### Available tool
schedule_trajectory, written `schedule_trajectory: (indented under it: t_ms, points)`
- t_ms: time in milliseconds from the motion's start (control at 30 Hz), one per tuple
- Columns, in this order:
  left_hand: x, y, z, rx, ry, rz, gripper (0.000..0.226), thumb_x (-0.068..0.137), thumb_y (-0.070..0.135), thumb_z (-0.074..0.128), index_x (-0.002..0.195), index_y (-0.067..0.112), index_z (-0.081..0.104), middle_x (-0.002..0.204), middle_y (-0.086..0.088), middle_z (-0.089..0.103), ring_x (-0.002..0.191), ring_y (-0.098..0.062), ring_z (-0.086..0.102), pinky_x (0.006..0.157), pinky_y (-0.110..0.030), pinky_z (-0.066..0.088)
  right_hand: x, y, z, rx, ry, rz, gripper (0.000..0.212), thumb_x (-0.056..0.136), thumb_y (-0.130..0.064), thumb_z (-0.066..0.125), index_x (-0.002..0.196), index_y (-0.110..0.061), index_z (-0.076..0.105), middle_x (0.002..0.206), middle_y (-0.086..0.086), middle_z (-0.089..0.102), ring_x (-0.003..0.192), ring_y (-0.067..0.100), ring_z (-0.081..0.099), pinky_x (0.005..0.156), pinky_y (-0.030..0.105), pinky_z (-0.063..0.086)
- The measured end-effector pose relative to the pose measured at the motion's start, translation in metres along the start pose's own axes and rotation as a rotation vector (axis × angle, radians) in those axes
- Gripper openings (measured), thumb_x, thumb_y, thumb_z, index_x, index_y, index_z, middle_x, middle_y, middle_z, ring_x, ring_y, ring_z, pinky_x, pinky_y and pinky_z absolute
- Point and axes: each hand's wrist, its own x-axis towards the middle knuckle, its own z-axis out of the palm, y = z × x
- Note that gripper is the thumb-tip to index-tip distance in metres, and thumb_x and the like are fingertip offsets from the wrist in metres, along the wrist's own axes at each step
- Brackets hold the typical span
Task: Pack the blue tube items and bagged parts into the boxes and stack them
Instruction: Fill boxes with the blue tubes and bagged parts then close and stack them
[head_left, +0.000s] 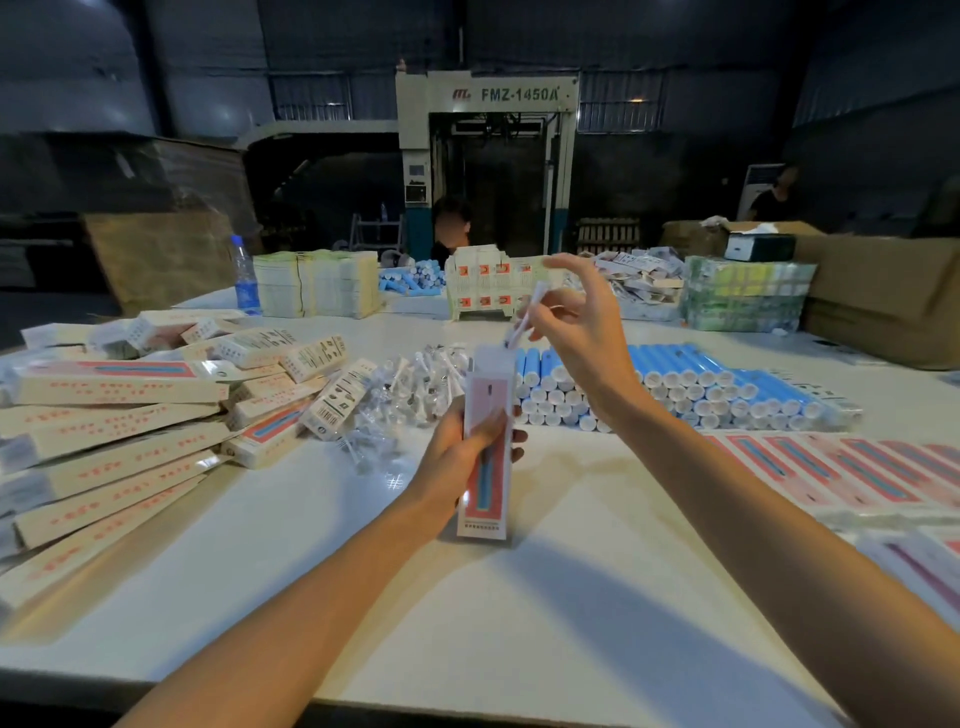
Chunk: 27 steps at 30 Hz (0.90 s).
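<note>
My left hand (460, 452) grips a tall white and red box (485, 488) that stands upright on the white table (467, 623), its top flap open. Above the opening, my right hand (576, 322) pinches a small clear bagged part (524, 322) whose lower end dips into the box. Behind the box lies a pile of bagged parts (410, 389). A stack of blue tubes (691, 384) with white caps lies to the right. Filled boxes (114, 431) are heaped at the left.
Flat unfolded boxes (852, 467) lie in a row at the right. Across the table stand stacks of flat cartons (322, 283), more blue tubes (410, 280), a water bottle (245, 278) and cardboard cases (883, 296). A person sits behind the table; a large machine stands beyond.
</note>
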Motion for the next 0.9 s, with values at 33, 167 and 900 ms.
schedule_trajectory:
  t_ms: [33,167,900]
  points:
    - [0.0,-0.001,0.001,0.004,-0.004,0.007,0.04,0.102,0.034,0.069,0.138,0.02,0.059,0.119,-0.008,0.078,0.101,-0.029,0.078,0.084,-0.037,0.063,0.003,-0.001,0.002,-0.024,-0.008,-0.002,0.036,0.096,-0.005,0.068,0.123,-0.024,0.056,0.092,0.004,0.078,0.086,0.018,0.075,0.076,0.027,0.061]
    - [-0.001,-0.001,0.002,0.014,-0.006,0.03,0.046,0.099,0.038,0.072,0.138,0.019,0.057,0.118,-0.009,0.078,0.101,-0.031,0.078,0.084,-0.038,0.064,0.005,0.003,0.012,-0.139,-0.102,0.021,0.029,0.094,0.002,0.067,0.118,-0.014,0.061,0.106,0.006,0.069,0.091,0.018,0.073,0.077,0.031,0.063]
    - [-0.004,0.0,0.003,0.012,0.024,0.073,0.05,0.101,0.042,0.072,0.143,0.035,0.045,0.125,-0.011,0.074,0.107,-0.031,0.078,0.088,-0.04,0.065,-0.065,0.036,0.012,-0.266,-0.155,0.119,0.04,0.103,-0.03,0.065,0.141,-0.026,0.052,0.131,-0.006,0.057,0.119,0.007,0.059,0.096,0.031,0.052]
